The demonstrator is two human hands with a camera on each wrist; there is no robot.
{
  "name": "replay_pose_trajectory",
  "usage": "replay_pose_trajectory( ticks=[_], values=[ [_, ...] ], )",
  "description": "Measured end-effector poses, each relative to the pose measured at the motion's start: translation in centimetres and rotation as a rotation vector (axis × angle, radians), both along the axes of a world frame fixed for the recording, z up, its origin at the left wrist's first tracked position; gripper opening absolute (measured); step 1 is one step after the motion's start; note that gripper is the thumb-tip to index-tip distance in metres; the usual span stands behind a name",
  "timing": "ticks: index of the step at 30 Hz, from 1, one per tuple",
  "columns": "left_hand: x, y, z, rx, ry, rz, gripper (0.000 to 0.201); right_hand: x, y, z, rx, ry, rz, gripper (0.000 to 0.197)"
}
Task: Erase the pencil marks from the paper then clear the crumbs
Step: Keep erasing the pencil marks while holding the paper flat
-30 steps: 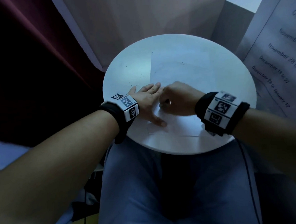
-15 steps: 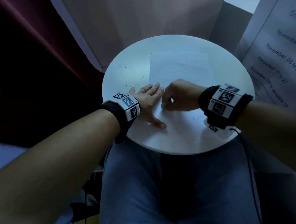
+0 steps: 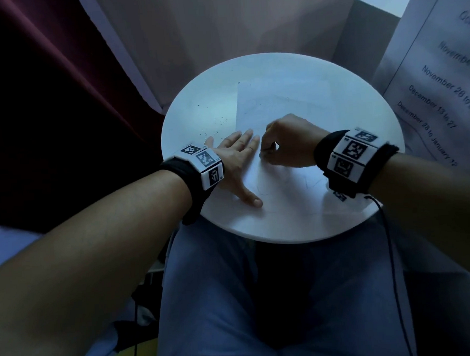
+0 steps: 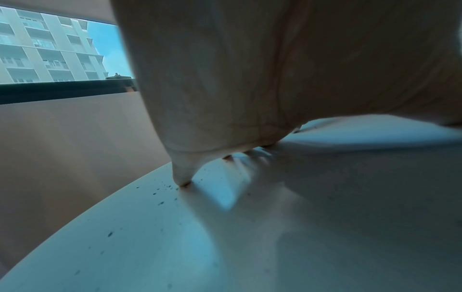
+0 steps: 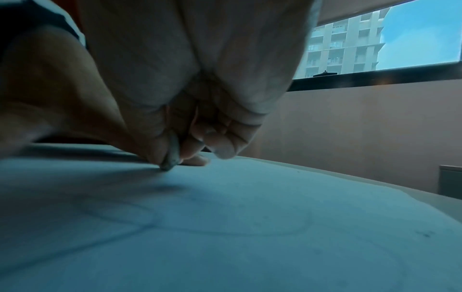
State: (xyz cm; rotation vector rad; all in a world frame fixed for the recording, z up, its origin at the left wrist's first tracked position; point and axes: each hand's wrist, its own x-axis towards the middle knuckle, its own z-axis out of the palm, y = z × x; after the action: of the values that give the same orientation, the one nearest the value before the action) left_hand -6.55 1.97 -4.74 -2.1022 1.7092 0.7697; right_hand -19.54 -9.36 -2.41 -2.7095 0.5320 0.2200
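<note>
Both hands work on the sheet of paper [image 3: 284, 104] lying on the round white table [image 3: 373, 132]. Spread flat with straight fingers, the left hand [image 3: 237, 161] presses the sheet's left edge, evidently to stop it sliding under the rubbing. Fingers curled, the right hand [image 3: 289, 142] pinches a small grey eraser [image 5: 171, 158], its tip touching the paper. Faint pencil marks [image 5: 225, 227] remain nearer the person, so erasing seems unfinished. Dark crumbs [image 3: 214, 124] lie scattered left of the sheet.
</note>
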Motion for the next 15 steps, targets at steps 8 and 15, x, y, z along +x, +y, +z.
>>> replay_pose_trajectory(
  ticks=[8, 15],
  values=[
    [0.0, -0.1, -0.3, 0.002, -0.006, -0.004, 0.150, -1.3, 1.9, 0.0, 0.040, 0.038, 0.154, 0.010],
    [0.1, -0.1, -0.4, -0.001, 0.001, -0.004, 0.150, -2.1, 3.6, -0.8, 0.064, 0.039, 0.188, 0.013]
  ],
)
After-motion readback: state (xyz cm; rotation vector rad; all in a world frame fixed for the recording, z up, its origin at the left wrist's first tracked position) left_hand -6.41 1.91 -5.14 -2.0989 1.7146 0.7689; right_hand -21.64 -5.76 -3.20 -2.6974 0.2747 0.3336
